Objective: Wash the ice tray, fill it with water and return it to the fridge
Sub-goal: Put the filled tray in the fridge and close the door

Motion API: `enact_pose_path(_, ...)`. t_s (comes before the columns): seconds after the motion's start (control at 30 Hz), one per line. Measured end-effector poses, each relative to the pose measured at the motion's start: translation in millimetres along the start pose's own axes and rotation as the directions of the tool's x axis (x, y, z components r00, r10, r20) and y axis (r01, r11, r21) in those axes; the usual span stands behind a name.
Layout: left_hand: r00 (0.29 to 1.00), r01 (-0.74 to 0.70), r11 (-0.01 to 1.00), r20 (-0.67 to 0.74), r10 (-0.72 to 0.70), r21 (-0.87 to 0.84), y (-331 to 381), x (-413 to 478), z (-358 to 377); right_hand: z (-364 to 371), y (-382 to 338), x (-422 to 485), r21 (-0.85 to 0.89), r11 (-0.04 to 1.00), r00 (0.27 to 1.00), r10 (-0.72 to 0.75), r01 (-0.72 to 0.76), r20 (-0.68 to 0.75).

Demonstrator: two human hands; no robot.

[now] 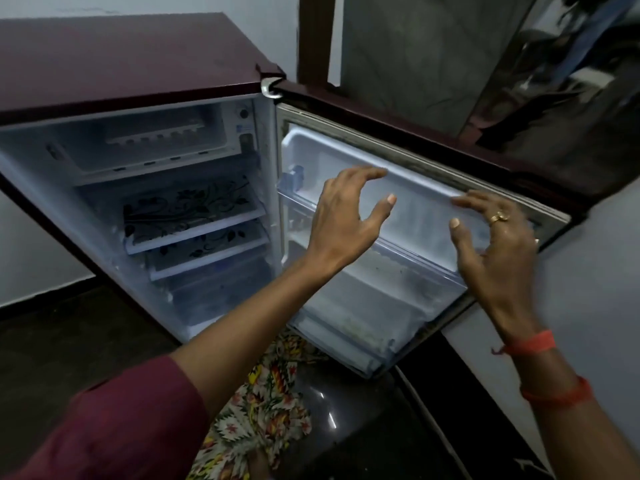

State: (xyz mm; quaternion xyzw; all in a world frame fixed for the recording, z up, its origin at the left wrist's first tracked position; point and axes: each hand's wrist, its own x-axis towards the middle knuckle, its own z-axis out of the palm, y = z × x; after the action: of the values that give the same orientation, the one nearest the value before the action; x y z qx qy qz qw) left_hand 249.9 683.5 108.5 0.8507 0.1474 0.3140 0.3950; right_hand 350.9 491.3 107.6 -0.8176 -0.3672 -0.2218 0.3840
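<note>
The maroon fridge (131, 64) stands open, its door (433, 140) swung out to the right. A white ice tray (156, 135) with a row of round cups lies in the freezer compartment at the top. My left hand (349, 216) and my right hand (495, 237) hover side by side in front of the upper door shelf (415, 251), fingers spread and slightly bent, holding nothing. Between the hands a pale ribbed shape shows on the door; I cannot tell whether it is a tray or the door lining.
Glass shelves with a black flower print (194, 216) fill the fridge's middle. A lower door bin (346, 341) sits below the hands. A dark wooden post (315, 39) and a grey wall stand behind the door. The floor is dark.
</note>
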Motion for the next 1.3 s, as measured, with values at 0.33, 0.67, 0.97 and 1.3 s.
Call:
enact_pose_path(0.33, 0.97, -0.242, 0.963, 0.026, 0.241, 0.12, 71.3, 51.2, 68.8, -63.7, 57.8, 18.2, -0.133, 0.981, 0.973, 0.112, -0.141, -0.202)
enact_pose_path(0.67, 0.945, -0.308, 0.894, 0.211, 0.249, 0.326, 97.2, 84.6, 116.8, -67.0, 99.7, 30.1, 0.016, 0.949, 0.941, 0.313, -0.314, -0.131)
enact_pose_path(0.97, 0.938, -0.321, 0.857, 0.26, 0.229, 0.403, 88.1, 68.2, 127.5, -63.6, 114.6, 30.9, -0.03, 0.935, 0.934, 0.353, -0.354, -0.051)
enact_pose_path(1.3, 0.94, -0.338, 0.872, 0.18, 0.291, 0.355, 79.2, 21.6, 97.6, -74.8, 76.2, -12.8, 0.183, 0.928, 0.92, 0.355, -0.324, -0.168)
